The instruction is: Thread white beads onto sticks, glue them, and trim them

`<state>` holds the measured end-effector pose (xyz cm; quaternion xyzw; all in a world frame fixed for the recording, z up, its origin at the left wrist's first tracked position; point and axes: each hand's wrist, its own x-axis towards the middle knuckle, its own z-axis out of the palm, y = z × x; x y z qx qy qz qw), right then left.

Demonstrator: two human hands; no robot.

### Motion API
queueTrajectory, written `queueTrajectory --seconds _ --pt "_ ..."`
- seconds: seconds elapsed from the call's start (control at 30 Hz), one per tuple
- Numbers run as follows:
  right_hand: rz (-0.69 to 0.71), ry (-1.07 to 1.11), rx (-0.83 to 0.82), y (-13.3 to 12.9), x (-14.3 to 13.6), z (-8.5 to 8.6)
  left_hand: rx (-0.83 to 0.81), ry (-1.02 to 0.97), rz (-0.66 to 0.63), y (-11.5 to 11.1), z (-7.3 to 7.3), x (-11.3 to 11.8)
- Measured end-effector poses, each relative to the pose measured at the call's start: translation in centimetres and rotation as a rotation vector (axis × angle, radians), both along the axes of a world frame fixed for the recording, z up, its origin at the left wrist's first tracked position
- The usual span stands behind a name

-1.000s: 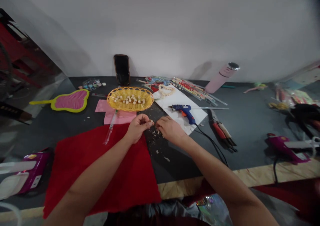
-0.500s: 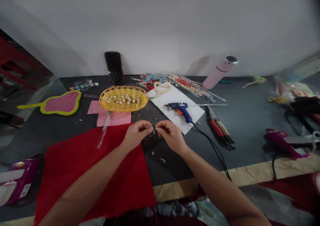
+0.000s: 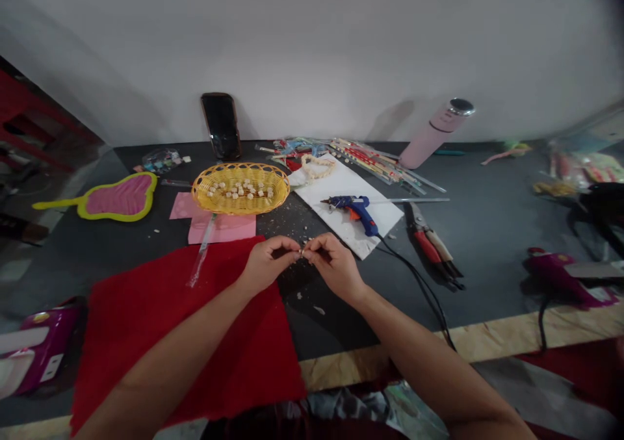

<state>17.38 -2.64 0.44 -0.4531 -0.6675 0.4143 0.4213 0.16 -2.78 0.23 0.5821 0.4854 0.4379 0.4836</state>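
My left hand [image 3: 269, 262] and my right hand [image 3: 335, 266] meet fingertip to fingertip above the dark table. Between their pinched fingers is a small pale piece [image 3: 301, 252], too small to name exactly; both hands seem to grip it. Pale crumbs lie on the table beneath. Beyond my left hand, a yellow woven basket [image 3: 240, 208] holds several small whitish pieces. Past my right hand, a blue glue gun [image 3: 358, 213] with a clear glue stick in its back rests on a white board [image 3: 322, 207]. A beaded-looking pale loop [image 3: 318, 167] lies at that board's far end.
Red cloth [image 3: 195, 349] spreads under my left forearm. Red-handled pliers [image 3: 433, 245] and a black cord lie to the right. A pink bottle [image 3: 437, 133] and a phone [image 3: 221, 126] stand by the wall. Wrapped sticks [image 3: 375, 164] lie at the back; a yellow-rimmed pink paddle [image 3: 119, 197] lies left.
My hands have come together, closing the small gap between their fingertips. The camera view has shifted slightly; the things on the table stay in place.
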Motion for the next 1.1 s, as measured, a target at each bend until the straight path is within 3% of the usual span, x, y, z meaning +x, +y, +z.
queueTrajectory --seconds 1.1 --pt "0.103 -0.204 0.092 0.08 0.41 0.92 0.010 0.071 -0.010 0.05 0.31 -0.19"
